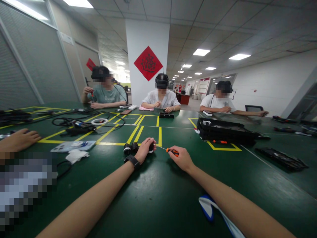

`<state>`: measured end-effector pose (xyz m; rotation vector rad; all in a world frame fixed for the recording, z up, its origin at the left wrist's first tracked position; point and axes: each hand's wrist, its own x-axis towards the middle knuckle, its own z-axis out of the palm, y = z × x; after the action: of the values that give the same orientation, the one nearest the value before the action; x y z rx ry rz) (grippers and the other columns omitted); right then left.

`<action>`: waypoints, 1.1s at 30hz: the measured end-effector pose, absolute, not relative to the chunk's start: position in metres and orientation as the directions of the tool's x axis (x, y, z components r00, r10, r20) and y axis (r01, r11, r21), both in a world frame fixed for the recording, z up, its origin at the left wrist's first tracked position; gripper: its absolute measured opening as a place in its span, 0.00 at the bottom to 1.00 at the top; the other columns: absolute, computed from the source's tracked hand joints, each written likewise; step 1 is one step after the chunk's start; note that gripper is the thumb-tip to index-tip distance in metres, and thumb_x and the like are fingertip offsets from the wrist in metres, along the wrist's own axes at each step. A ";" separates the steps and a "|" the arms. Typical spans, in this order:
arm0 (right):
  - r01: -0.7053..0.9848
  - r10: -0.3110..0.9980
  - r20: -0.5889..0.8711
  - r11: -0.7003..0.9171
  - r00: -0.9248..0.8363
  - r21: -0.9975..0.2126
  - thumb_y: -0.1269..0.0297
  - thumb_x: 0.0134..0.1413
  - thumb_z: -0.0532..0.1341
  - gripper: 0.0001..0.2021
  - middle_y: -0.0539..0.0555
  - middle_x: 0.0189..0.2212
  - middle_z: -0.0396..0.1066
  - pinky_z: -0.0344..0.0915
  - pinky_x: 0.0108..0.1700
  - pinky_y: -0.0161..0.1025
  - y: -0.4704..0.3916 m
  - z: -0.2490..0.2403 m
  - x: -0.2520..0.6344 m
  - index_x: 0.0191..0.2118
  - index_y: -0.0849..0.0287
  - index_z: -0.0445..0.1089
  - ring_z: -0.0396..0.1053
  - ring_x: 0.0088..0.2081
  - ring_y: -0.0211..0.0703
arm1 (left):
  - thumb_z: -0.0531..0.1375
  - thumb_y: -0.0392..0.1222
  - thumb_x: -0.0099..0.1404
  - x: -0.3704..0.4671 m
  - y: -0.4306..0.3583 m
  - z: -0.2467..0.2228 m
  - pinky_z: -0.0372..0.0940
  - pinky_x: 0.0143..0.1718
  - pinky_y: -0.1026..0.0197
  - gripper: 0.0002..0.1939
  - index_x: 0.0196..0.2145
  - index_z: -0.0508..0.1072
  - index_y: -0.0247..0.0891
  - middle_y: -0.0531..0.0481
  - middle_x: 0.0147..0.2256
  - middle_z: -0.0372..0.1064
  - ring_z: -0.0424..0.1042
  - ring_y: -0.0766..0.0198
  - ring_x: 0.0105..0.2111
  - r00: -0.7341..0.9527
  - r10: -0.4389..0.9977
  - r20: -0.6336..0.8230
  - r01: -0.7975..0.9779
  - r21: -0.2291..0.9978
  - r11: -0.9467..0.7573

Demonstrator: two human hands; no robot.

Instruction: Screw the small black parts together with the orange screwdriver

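1. Short black cylinder with a white band [151, 148]: gripped in the left hand [146, 148], partly hidden by fingers.
2. Orange-and-black-handled screwdriver with slim metal shaft [172, 152]: held in the right hand [182, 159], shaft pointing left toward the cylinder; tip contact unclear.

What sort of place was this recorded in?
Probably a shared workshop or assembly room: a large green table marked with yellow tape, a screwdriver in the right hand, and three people seated across the table.
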<state>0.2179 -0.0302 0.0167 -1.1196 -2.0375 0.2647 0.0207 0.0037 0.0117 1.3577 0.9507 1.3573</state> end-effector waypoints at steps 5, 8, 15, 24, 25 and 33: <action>0.587 0.775 0.527 0.619 -0.349 -0.522 0.63 0.48 0.57 0.10 0.51 0.30 0.69 0.60 0.37 0.35 -0.029 0.015 0.217 0.38 0.57 0.69 0.65 0.31 0.38 | 0.51 0.57 0.54 0.021 0.003 0.012 0.60 0.25 0.65 0.19 0.28 0.64 0.36 0.54 0.22 0.63 0.64 0.69 0.22 0.078 0.965 0.250 -0.095 0.965 -0.242; 0.557 0.767 0.536 0.633 -0.354 -0.538 0.63 0.46 0.59 0.13 0.50 0.31 0.68 0.60 0.37 0.35 -0.030 0.016 0.217 0.40 0.57 0.68 0.64 0.31 0.37 | 0.52 0.56 0.55 0.020 0.003 0.013 0.59 0.24 0.66 0.18 0.28 0.64 0.36 0.54 0.22 0.62 0.64 0.69 0.22 0.089 0.960 0.267 -0.120 0.959 -0.255; 0.462 0.739 0.586 0.670 -0.334 -0.581 0.65 0.49 0.55 0.10 0.52 0.33 0.68 0.61 0.38 0.35 -0.034 0.018 0.216 0.39 0.59 0.67 0.64 0.34 0.37 | 0.51 0.55 0.56 0.021 0.002 0.014 0.59 0.23 0.66 0.17 0.27 0.64 0.36 0.54 0.22 0.61 0.64 0.69 0.21 0.089 0.966 0.244 -0.119 0.965 -0.233; 0.477 0.728 0.613 0.675 -0.306 -0.563 0.67 0.48 0.55 0.08 0.51 0.29 0.68 0.60 0.34 0.33 -0.035 0.019 0.216 0.36 0.59 0.68 0.64 0.31 0.36 | 0.52 0.54 0.56 0.019 0.005 0.010 0.59 0.23 0.66 0.16 0.28 0.65 0.36 0.54 0.21 0.63 0.64 0.69 0.21 0.111 0.962 0.248 -0.168 0.959 -0.227; 0.477 0.727 0.615 0.676 -0.306 -0.562 0.67 0.48 0.55 0.08 0.51 0.29 0.68 0.60 0.34 0.32 -0.035 0.019 0.216 0.36 0.59 0.68 0.64 0.31 0.35 | 0.52 0.54 0.55 0.019 0.005 0.010 0.59 0.23 0.66 0.16 0.28 0.65 0.35 0.54 0.21 0.63 0.64 0.69 0.21 0.110 0.963 0.247 -0.167 0.959 -0.227; 0.473 0.725 0.611 0.679 -0.317 -0.561 0.67 0.48 0.56 0.08 0.51 0.31 0.67 0.61 0.36 0.34 -0.036 0.020 0.216 0.36 0.59 0.67 0.64 0.32 0.36 | 0.52 0.54 0.55 0.020 0.006 0.009 0.59 0.22 0.66 0.17 0.27 0.65 0.35 0.54 0.22 0.63 0.65 0.69 0.21 0.095 0.964 0.248 -0.151 0.961 -0.232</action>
<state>0.2164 -0.0361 0.0200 -0.9277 -1.9780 0.3482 0.0195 0.0063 0.0094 1.3287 0.8977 1.3600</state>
